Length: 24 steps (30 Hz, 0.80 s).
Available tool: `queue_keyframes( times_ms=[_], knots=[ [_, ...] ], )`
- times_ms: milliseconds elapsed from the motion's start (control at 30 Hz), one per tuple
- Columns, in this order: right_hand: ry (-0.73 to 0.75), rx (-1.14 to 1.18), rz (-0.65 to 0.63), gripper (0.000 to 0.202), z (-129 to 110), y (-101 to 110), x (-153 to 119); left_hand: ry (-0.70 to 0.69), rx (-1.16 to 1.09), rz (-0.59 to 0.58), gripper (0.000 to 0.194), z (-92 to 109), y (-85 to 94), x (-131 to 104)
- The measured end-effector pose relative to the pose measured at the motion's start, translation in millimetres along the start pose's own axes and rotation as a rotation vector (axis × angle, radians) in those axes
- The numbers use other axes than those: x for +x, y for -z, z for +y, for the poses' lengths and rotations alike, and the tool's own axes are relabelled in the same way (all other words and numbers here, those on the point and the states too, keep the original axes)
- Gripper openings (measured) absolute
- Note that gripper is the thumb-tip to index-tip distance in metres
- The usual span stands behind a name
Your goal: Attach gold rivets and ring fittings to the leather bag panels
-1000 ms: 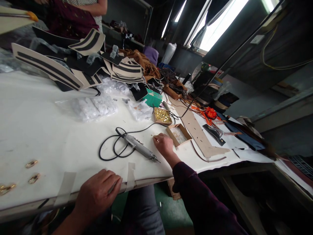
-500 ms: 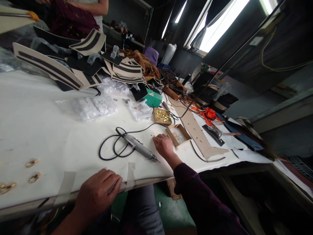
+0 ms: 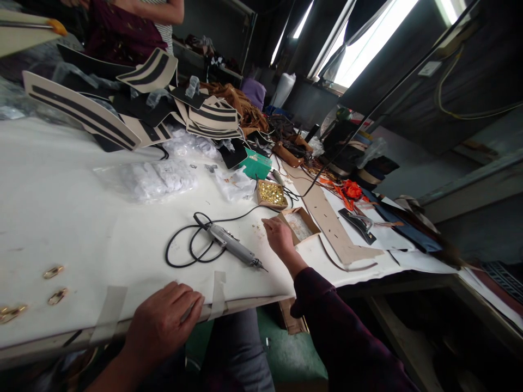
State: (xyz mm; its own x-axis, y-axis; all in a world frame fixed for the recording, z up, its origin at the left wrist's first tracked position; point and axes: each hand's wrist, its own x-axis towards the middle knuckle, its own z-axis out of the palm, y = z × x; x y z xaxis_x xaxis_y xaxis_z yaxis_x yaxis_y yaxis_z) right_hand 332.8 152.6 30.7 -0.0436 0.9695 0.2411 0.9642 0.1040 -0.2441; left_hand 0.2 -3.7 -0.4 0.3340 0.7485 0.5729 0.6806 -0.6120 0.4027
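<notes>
While left hand (image 3: 165,316) and right hand (image 3: 280,235) sit apart — can't tell grips — screwdriver (image 3: 235,246) lies left of right hand, the nearer one, tip slanting wearerward.

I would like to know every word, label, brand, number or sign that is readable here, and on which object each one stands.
No text is readable.
Grey corded tool: any marking is too small to read.
Green box: pale marks on top, too blurred to read.
Dark item near the right edge: light pattern, too blurred to tell whether it is lettering.
</notes>
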Motion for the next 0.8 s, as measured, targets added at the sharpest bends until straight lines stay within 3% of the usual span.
queue_keyframes(
  times_ms=[333,800],
  knots=[
    [-0.113,-0.091,0.008,0.017,-12,-5,4,-0.012,-0.006,0.026,0.016,1,0.1,3],
    [-0.103,-0.209,-0.059,0.021,-18,-8,2,-0.014,-0.023,0.023,0.017,0,-0.2,2]
  ],
)
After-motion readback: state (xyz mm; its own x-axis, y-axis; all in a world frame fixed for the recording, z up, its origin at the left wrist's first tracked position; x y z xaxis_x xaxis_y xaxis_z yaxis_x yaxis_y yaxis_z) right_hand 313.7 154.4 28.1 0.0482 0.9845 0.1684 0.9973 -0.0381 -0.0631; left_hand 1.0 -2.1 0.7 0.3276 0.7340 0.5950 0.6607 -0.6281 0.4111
